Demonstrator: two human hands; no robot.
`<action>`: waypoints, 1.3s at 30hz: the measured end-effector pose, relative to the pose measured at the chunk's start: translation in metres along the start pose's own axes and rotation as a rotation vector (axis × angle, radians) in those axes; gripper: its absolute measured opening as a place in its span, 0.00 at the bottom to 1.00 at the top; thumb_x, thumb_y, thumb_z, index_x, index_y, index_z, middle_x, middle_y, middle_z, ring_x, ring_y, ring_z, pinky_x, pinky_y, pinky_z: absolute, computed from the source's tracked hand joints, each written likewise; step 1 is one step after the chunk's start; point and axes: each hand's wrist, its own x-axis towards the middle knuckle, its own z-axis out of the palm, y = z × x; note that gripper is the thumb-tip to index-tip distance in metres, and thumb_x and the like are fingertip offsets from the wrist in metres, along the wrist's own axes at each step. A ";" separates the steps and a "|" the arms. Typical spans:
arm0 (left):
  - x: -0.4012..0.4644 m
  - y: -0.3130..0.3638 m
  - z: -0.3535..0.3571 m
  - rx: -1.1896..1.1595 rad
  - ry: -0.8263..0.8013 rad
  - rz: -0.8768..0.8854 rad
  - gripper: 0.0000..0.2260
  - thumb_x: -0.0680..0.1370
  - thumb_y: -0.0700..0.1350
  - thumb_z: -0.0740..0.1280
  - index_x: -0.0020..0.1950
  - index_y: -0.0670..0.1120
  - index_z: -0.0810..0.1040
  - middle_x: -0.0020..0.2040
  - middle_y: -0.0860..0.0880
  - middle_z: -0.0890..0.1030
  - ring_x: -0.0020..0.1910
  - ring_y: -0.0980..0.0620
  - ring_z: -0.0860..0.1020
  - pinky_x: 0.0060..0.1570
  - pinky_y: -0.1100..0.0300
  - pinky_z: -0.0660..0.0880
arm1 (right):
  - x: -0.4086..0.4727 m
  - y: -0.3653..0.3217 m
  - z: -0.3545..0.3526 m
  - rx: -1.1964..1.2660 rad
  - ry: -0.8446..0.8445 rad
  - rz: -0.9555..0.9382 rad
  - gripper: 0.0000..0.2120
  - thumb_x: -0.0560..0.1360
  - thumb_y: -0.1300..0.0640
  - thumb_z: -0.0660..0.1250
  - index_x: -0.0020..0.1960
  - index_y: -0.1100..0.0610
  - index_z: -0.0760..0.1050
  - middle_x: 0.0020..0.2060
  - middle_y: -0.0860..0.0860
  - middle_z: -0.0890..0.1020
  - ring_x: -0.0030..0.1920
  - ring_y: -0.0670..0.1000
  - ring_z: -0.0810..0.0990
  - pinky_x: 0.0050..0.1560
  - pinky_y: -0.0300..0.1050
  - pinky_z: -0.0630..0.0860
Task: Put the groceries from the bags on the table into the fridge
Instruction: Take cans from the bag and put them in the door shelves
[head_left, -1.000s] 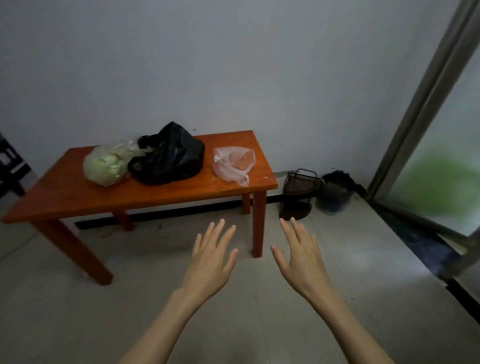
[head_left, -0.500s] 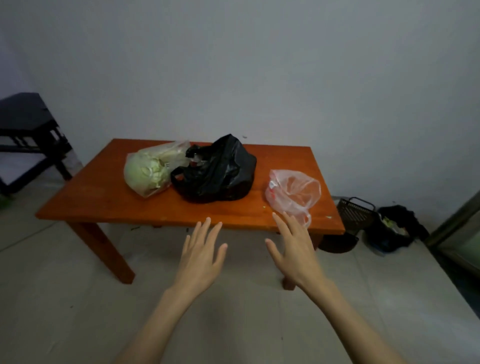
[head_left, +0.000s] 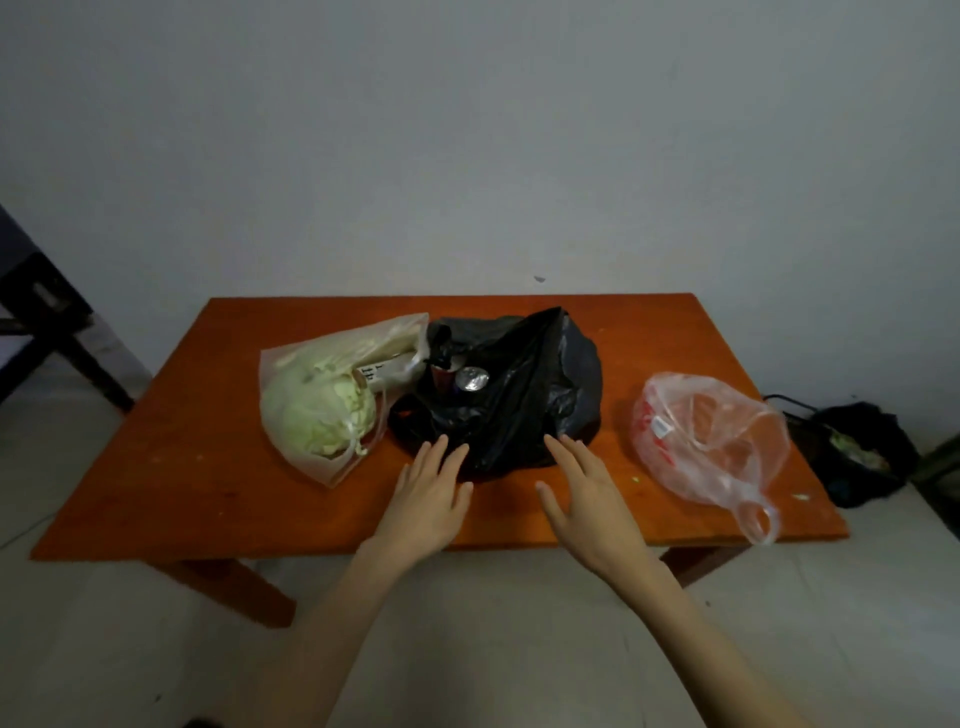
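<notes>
Three bags lie on a low orange wooden table (head_left: 182, 488). At the left, a pale translucent bag (head_left: 337, 395) holds a green cabbage. A black plastic bag (head_left: 524, 395) sits in the middle, open at its left, where a can's silver top (head_left: 471, 378) shows. A clear pinkish bag (head_left: 711, 441) lies at the right with reddish contents. My left hand (head_left: 428, 501) and my right hand (head_left: 587, 493) hover palm-down over the table's front, fingers apart, fingertips at the black bag's near edge. Neither holds anything. The fridge is not in view.
A dark bench or stand (head_left: 41, 322) is at the far left by the wall. On the floor to the table's right sit a dark basket and a black bag with scraps (head_left: 857, 457). Pale tiled floor (head_left: 519, 649) lies in front of the table.
The view has closed in on the table and centred on it. Both hands have moved forward from over the floor to the black bag's near edge.
</notes>
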 end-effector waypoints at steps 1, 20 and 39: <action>0.015 -0.007 -0.003 0.035 -0.027 0.024 0.24 0.82 0.52 0.52 0.77 0.50 0.50 0.78 0.49 0.46 0.76 0.49 0.42 0.74 0.50 0.46 | 0.011 -0.003 0.004 0.003 0.000 -0.005 0.26 0.79 0.51 0.59 0.75 0.54 0.57 0.74 0.54 0.60 0.75 0.52 0.55 0.74 0.46 0.54; 0.135 -0.044 0.016 0.126 0.125 0.362 0.18 0.77 0.53 0.55 0.59 0.48 0.77 0.50 0.50 0.77 0.47 0.52 0.80 0.63 0.54 0.71 | 0.246 0.033 0.031 -0.169 0.073 -0.052 0.28 0.79 0.43 0.56 0.75 0.51 0.55 0.69 0.56 0.68 0.66 0.60 0.69 0.58 0.57 0.73; 0.180 -0.042 -0.002 0.062 0.225 0.638 0.13 0.76 0.44 0.60 0.58 0.45 0.78 0.47 0.48 0.79 0.45 0.51 0.77 0.41 0.59 0.76 | 0.217 0.081 0.062 0.130 0.096 0.534 0.26 0.80 0.48 0.55 0.75 0.56 0.56 0.67 0.58 0.70 0.65 0.59 0.71 0.62 0.53 0.68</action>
